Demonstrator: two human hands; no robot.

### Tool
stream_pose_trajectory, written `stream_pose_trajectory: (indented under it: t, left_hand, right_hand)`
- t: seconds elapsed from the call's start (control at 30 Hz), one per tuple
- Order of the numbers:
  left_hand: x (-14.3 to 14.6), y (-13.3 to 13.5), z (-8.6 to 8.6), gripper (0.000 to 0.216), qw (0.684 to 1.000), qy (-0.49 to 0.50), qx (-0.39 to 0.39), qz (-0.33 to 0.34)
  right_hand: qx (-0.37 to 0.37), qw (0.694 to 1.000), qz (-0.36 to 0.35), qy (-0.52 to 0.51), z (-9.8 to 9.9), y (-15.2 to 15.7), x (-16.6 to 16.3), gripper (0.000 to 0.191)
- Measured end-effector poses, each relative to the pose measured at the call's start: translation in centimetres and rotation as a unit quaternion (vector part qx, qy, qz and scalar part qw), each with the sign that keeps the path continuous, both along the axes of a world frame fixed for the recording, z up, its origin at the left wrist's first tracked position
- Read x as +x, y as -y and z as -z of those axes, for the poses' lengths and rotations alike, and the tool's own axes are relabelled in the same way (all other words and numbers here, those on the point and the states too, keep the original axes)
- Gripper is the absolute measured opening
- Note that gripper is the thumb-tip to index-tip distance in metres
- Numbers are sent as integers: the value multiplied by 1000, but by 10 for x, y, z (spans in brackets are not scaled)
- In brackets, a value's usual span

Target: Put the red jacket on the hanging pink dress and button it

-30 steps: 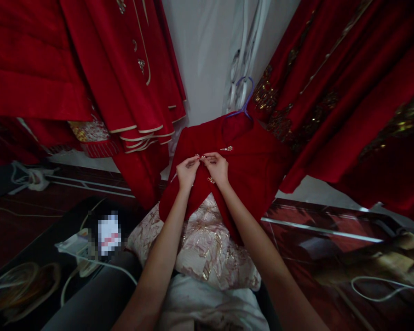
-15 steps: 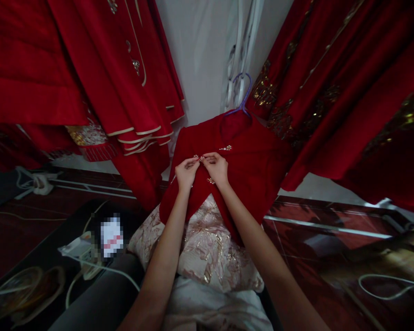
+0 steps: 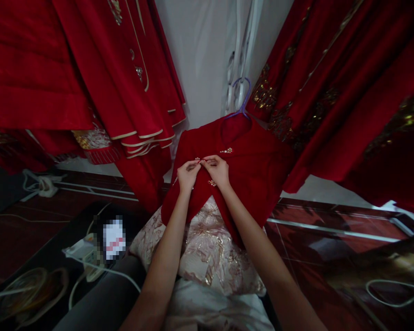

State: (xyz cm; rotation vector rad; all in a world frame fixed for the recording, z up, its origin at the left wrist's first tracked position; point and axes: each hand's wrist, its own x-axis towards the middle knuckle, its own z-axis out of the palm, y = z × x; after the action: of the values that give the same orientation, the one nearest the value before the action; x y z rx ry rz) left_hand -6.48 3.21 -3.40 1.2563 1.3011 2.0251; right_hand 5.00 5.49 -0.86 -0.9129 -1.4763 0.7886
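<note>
Pixelated patch (image 3: 112, 239) is unreadable, and the tiny clasp (image 3: 199, 161) is mostly covered by the left hand (image 3: 188, 174) and right hand (image 3: 218, 170) tbh.

Arms were bare from the bottom edge of the frame up to the fingers. Left forearm (image 3: 169, 248) and right forearm (image 3: 255, 248) were both slim and smooth. Left hand (image 3: 188, 174) and right hand (image 3: 218, 171) were ungloved, with slender fingers. Nails were short; the light was too dim to tell any polish. The grey trouser leg (image 3: 100, 299) at lower left, plain smooth cloth, was probably the person's own.
</note>
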Motion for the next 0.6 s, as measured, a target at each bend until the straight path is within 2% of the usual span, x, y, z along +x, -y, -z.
stream_pose_trajectory:
  t: [0.2,0.33,0.4,0.5,0.6]
  left_hand:
    - [-1,-1,7,18,1000,-14,3,15]
    - [2,-1,8,20,999,21,21,21]
    - [2,2,6,22,998,55,11,29]
    - [-3,13,2,28,993,77,-35,81]
    - [-16,35,-4,26,988,-20,-69,140]
  right_hand:
    - [-9,1000,20,14,-2,1,-2,16]
    - [-4,999,28,20,-2,-1,-3,18]
    - [-16,1000,-1,14,-1,-1,0,21]
    - [-29,995,-97,-9,2,9,15,24]
    - [-21,987,-161,8,6,34,45,24]
